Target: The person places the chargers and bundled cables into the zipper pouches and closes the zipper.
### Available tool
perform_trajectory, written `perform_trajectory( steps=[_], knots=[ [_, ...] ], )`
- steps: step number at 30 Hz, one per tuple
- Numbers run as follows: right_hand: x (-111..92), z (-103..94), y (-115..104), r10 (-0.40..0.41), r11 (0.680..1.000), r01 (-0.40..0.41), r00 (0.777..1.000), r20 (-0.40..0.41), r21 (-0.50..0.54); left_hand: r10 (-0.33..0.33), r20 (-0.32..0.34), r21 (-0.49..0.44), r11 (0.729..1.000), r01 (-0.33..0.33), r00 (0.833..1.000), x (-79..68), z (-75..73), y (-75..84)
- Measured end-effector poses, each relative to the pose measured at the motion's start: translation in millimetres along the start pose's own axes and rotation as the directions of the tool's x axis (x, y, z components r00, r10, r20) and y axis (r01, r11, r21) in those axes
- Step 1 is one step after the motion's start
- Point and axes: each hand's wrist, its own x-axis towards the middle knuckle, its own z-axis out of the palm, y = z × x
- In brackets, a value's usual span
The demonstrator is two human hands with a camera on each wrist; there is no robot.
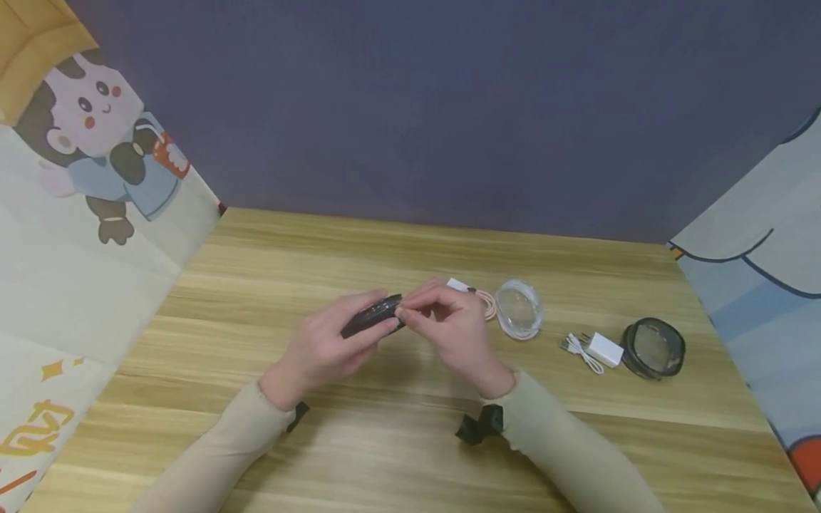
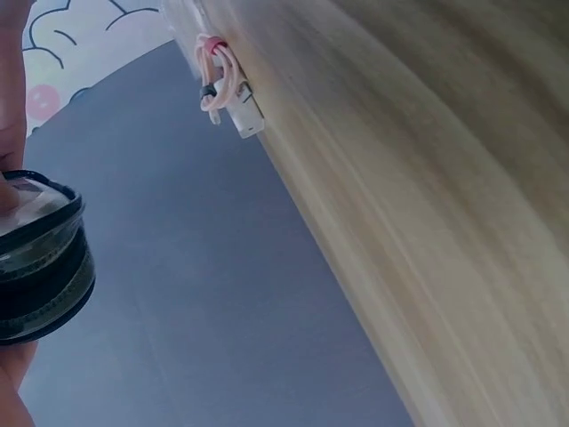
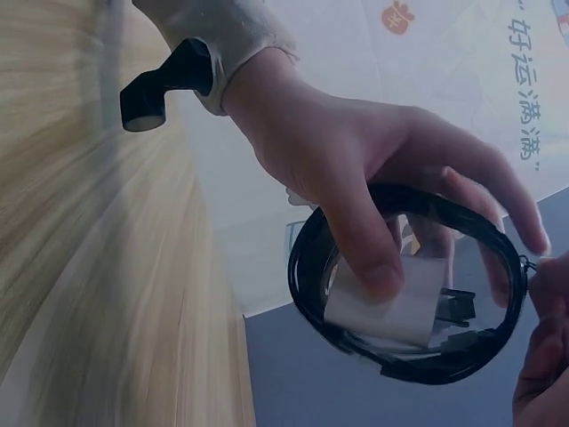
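Note:
My left hand (image 1: 327, 342) grips a small round zip pouch (image 1: 372, 317) with a black rim above the table. In the right wrist view the pouch has a clear face, with the left thumb pressed on it. A white charger plug (image 3: 413, 307) with dark prongs shows inside. At the rim, my right hand (image 1: 458, 328) pinches something small, apparently the zipper pull; the fingertips partly hide it. The left wrist view catches only the side of the pouch (image 2: 44, 276), cut off by the frame edge.
Behind the right hand lie a white charger (image 1: 457, 285) and a bundled pink cable (image 1: 489, 305). A clear round pouch with white rim (image 1: 536, 313) is beside them. Farther right are a white cable (image 1: 589, 355), a white charger (image 1: 605, 350) and a black-rimmed round pouch (image 1: 653, 349).

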Motion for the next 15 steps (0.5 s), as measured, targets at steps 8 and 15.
perform_trajectory(
  steps=[8, 15],
  knots=[
    [-0.6, 1.7, -0.7, -0.017, 1.0, 0.017, 1.0, 0.019, 0.001, 0.026, -0.004, -0.029, 0.999, -0.026, 1.0, 0.5, -1.7, 0.9],
    [0.4, -1.7, -0.4, -0.037, 0.999, 0.037, 0.999, 0.016, -0.01, 0.055, -0.04, -0.024, 0.998, -0.056, 0.998, 0.5, -2.4, 1.5]
  ],
)
